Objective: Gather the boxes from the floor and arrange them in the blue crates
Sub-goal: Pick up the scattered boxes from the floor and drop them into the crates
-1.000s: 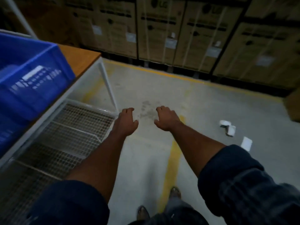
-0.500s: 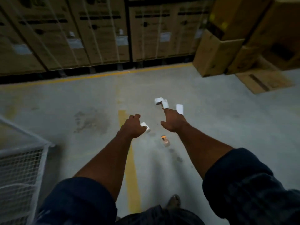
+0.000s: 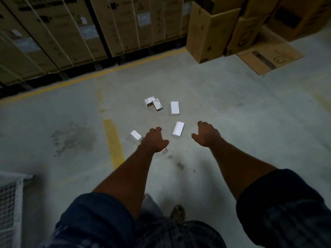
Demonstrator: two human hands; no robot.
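Several small white boxes lie scattered on the concrete floor. Two printed ones [image 3: 153,103] overlap at the far side, with a plain one [image 3: 175,107] to their right. Closer, one white box [image 3: 178,129] lies between my hands and another [image 3: 136,135] sits just left of my left hand. My left hand [image 3: 155,141] and my right hand [image 3: 206,135] reach forward above the floor, fingers loosely curled, holding nothing. A small orange-lit object [image 3: 163,150] peeks out under my left hand. No blue crate is in view.
Tall strapped cartons [image 3: 75,33] line the back behind a yellow floor line [image 3: 100,73]. Open brown cartons [image 3: 213,31] and a flattened one [image 3: 268,57] stand at the back right. A white wire rack corner [image 3: 12,194] is at lower left. My shoe [image 3: 177,213] is below.
The view has swung right, away from the blue crate and rack, to the boxes on the floor. My hands have spread apart and come nearer the boxes.
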